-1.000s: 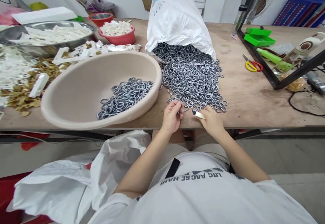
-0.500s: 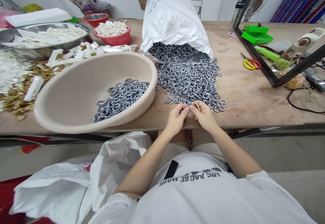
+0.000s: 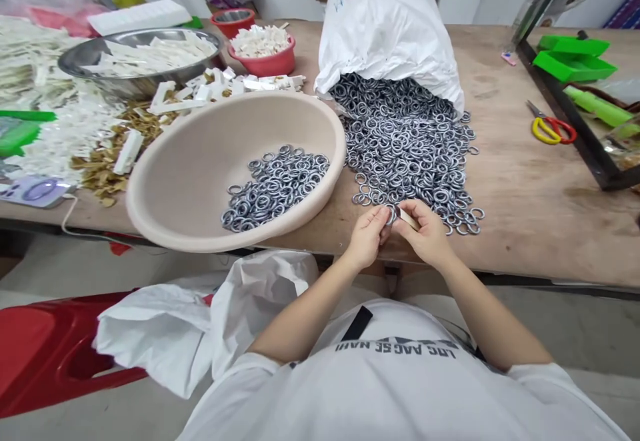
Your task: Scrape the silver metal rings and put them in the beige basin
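My left hand [image 3: 367,236] pinches a dark grey ring [image 3: 393,214] at the table's front edge. Close beside it, my right hand [image 3: 424,233] is closed on a thin pale strip [image 3: 409,219], whose dark end touches the ring. Just beyond both hands, a heap of grey rings [image 3: 410,154] spills out of a white sack [image 3: 385,34]. To the left stands a large beige basin [image 3: 175,161], with more grey rings [image 3: 280,184] gathered in its right part.
Left of the basin lie white pieces [image 3: 129,151] and brown scraps [image 3: 103,178]. Behind it are a steel bowl [image 3: 113,84] and a red bowl [image 3: 270,64]. At right are scissors [image 3: 553,129], green trays [image 3: 575,64] and a dark metal frame [image 3: 575,118].
The view has shifted left, showing more of the table's left side. The hands have changed their grip, and the ring and the pale strip now show more between the fingers.
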`<state>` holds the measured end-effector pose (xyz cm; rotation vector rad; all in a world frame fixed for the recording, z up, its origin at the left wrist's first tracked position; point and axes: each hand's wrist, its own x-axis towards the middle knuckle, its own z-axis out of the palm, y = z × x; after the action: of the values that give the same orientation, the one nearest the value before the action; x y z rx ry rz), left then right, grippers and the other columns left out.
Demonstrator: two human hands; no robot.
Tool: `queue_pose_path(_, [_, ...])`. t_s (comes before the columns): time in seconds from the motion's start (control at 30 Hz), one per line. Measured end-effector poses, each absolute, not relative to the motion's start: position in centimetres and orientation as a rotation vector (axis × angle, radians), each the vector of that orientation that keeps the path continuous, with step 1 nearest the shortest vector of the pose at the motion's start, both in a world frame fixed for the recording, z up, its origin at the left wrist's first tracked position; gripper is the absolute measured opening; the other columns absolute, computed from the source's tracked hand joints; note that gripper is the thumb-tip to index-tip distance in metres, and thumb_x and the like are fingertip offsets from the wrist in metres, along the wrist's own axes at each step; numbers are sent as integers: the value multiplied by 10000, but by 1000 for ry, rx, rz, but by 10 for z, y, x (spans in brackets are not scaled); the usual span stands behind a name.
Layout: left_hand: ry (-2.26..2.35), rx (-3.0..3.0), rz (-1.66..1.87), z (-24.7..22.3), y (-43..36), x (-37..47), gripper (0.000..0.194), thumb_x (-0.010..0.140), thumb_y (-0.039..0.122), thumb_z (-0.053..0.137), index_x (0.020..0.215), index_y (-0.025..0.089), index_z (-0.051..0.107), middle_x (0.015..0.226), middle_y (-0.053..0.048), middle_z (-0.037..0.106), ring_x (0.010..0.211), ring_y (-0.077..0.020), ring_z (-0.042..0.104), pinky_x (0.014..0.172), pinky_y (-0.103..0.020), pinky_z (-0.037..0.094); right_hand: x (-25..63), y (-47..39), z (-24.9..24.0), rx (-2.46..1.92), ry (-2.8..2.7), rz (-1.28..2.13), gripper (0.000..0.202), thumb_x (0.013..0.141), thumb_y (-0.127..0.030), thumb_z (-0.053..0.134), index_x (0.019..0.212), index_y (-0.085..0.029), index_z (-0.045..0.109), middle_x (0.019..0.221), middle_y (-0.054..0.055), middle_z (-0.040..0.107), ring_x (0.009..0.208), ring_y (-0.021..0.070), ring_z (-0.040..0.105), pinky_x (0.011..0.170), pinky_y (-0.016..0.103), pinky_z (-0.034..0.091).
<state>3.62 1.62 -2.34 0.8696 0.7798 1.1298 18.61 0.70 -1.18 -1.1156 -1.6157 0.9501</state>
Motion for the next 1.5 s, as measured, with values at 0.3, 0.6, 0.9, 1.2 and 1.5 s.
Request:
queue_pose_path(0.3, [865,691,1114,-14,22,38,437,801,535,704,707,182,465,501,76,363,396,-34,277,372,-167,211,187,0,-16,-1227,-2022,426,253,974,-439,524,926,-221,642,826,41,657,768,174,586,683,297,401])
queue_pose_path(0.6, [803,722,1058,-19,21,33,445,820,547,681,706,189,444,500,88,294,394,-34,212,374,-181,173,185,1,-18,-1286,-2040,392,307,975,-468,515,832,-223,634,743,24,641,689,162,564,638,293,349])
queue_pose_path(0.9, [783,781,1077,-13,10,18,371,858,513,653,743,173,561,545,39,453,430,-60,376,426,-208,303,194,7,-8,-1557,-1732,497,297,964,-505,514,899,-244,639,742,9,638,671,179,570,625,296,365])
queue_pose_path(1.2, [929,451,1354,2,17,-16,207,821,329,650,984,202,638,836,-19,671,631,-85,596,544,-191,499,179,17,-11,-1650,-2132,318,107,901,-320,628,895,-259,716,865,54,644,695,192,575,572,309,305])
queue_pose_path(1.5, [1085,1165,1177,-6,1,15,317,896,493,609,884,185,682,685,-4,550,626,-102,483,590,-226,395,169,6,4,-1129,-1257,1503,315,919,-550,565,900,-236,577,679,-42,508,481,89,398,448,242,302])
